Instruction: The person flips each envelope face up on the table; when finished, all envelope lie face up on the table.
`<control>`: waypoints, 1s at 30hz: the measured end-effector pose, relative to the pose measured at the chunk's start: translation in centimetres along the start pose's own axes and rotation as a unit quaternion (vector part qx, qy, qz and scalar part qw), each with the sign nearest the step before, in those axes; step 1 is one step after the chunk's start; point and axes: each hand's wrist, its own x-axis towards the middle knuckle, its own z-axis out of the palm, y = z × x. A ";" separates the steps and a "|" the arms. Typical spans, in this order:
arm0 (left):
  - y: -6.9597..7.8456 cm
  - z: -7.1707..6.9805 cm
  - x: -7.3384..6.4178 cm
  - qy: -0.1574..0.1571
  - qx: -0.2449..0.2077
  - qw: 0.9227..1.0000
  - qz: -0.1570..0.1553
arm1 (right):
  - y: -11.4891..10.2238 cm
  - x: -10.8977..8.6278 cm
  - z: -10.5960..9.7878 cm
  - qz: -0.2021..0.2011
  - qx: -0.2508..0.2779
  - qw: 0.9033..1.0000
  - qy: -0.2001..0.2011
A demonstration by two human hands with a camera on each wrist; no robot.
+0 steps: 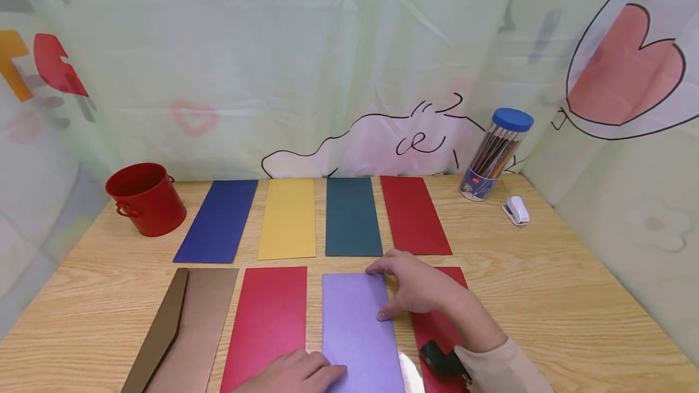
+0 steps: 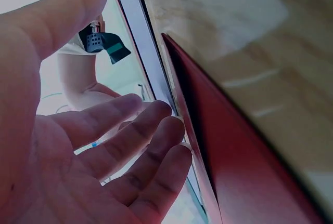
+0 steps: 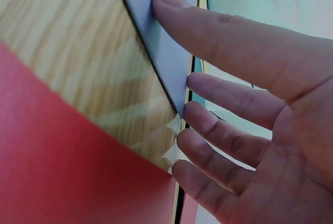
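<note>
Lavender rectangular paper envelope [image 1: 357, 332]: it lies flat in the near row on a pale wood-grain tabletop [image 1: 562, 302], its near end cut off by the head view. At its left the person's left hand [image 1: 297, 372] lies over the near part of a crimson rectangular paper envelope [image 1: 270, 314], one digit reaching across the lavender edge; its fingers are extended and loose, gripping nothing. The right hand [image 1: 415, 284] is spread, thumb on the lavender face by the right edge, a fingertip at the far right corner, with no closed grip. A bright patch of light [image 1: 411, 375] falls on the wood beside it, before a red rectangular paper envelope [image 1: 431, 331] partly under the right forearm. A brown paper envelope with a darker flap [image 1: 202, 320] ends this row at left.

Beyond lie blue [image 1: 218, 223], yellow [image 1: 287, 220], dark teal [image 1: 354, 217] and deep red [image 1: 416, 214] rectangular envelopes. A round red bucket [image 1: 150, 205] stands left of them; a small white stapler [image 1: 516, 210] and a clear blue-lidded jar of pencils [image 1: 494, 156] stand right. Behind the table hangs a pale, creased curtain [image 1: 327, 47] printed with hearts and line drawings.
</note>
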 end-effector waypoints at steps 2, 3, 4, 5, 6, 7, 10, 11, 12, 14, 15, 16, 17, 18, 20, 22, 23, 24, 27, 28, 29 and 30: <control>-0.1 0.2 -0.1 0.003 0.008 1.000 0.004 | -0.1 0.0 0.1 0.003 -0.006 1.000 -0.001; -0.1 0.3 -0.1 0.004 0.011 1.000 0.004 | -0.1 0.0 0.1 0.005 -0.008 1.000 -0.001; -0.1 0.5 -0.2 0.005 0.014 1.000 0.005 | -0.1 0.0 0.2 0.005 -0.010 1.000 -0.001; -0.1 0.6 -0.2 0.006 0.015 1.000 0.006 | -0.1 0.1 0.2 0.005 -0.011 1.000 -0.001; -0.2 0.7 -0.3 0.010 0.017 1.000 0.008 | -0.1 0.1 0.2 0.006 -0.012 1.000 -0.001; -0.2 0.8 -0.4 0.016 0.021 1.000 0.011 | -0.1 0.1 0.3 0.006 -0.013 1.000 -0.001; -0.1 1.0 -0.7 0.042 0.027 0.999 0.019 | -0.2 0.1 0.3 0.006 -0.016 1.000 -0.002; 0.0 1.1 -0.7 0.052 0.030 0.998 0.022 | -0.2 0.1 0.3 0.006 -0.017 1.000 -0.002; 0.0 1.2 -0.8 0.062 0.034 0.997 0.024 | -0.2 0.1 0.3 0.005 -0.019 1.000 -0.002; 0.2 1.3 -0.9 0.072 0.036 0.997 0.022 | -0.1 0.1 0.3 0.004 -0.020 1.000 -0.002; 0.2 1.4 -0.9 0.072 0.036 0.997 0.018 | -0.1 0.2 0.3 0.003 -0.021 1.000 -0.001; 0.3 1.4 -0.9 0.069 0.034 0.997 0.012 | -0.1 0.2 0.3 0.002 -0.021 1.000 0.000; 0.3 1.4 -0.9 0.060 0.032 0.998 0.004 | -0.1 0.2 0.4 0.001 -0.021 1.000 0.001; 0.4 1.4 -0.8 0.053 0.030 0.998 -0.002 | -0.1 0.2 0.3 0.001 -0.020 1.000 0.001; 0.4 1.3 -0.7 0.045 0.028 0.999 -0.010 | 0.0 0.2 0.3 -0.001 -0.019 1.000 0.001; 0.4 1.2 -0.6 0.040 0.030 0.999 -0.011 | 0.0 0.2 0.3 -0.005 -0.020 1.000 0.001; 0.4 1.1 -0.5 0.035 0.030 0.999 -0.011 | 0.0 0.2 0.3 -0.008 -0.020 1.000 0.001; 0.3 1.1 -0.5 0.035 0.030 0.999 -0.008 | 0.0 0.3 0.4 -0.010 -0.020 1.000 0.001; 0.2 0.8 -0.4 0.026 0.025 0.999 -0.004 | 0.0 0.3 0.4 -0.015 -0.018 1.000 0.001; 0.2 0.7 -0.4 0.024 0.022 0.999 -0.002 | 0.0 0.3 0.4 -0.014 -0.016 1.000 0.001; 0.2 0.5 -0.4 0.021 0.019 1.000 0.000 | -0.1 0.3 0.4 -0.013 -0.015 1.000 0.002; 0.1 0.4 -0.4 0.025 0.019 0.999 0.006 | -0.1 0.3 0.4 -0.010 -0.013 1.000 0.002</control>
